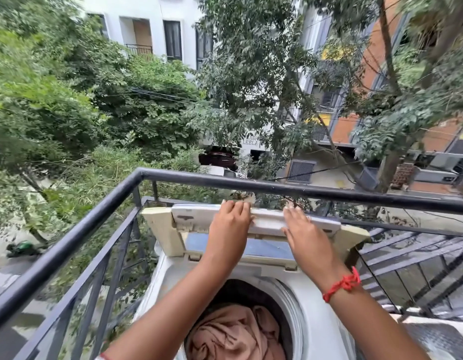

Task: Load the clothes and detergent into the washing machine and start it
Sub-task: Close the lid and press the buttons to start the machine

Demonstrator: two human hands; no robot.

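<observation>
A white top-loading washing machine [310,305] stands on a balcony with its folding lid [266,219] raised and propped upright. Both of my hands reach to the lid's top edge. My left hand [231,220] has its fingers hooked over that edge. My right hand [304,228] lies flat against the lid with its fingers straight; a red thread is tied round that wrist. Crumpled brownish-pink clothes [235,333] fill the open drum below my forearms. No detergent is in view.
A black metal railing [251,183] runs close behind and to the left of the machine. Beyond it are trees, buildings and a street far below. A slatted metal panel [417,271] slopes on the right.
</observation>
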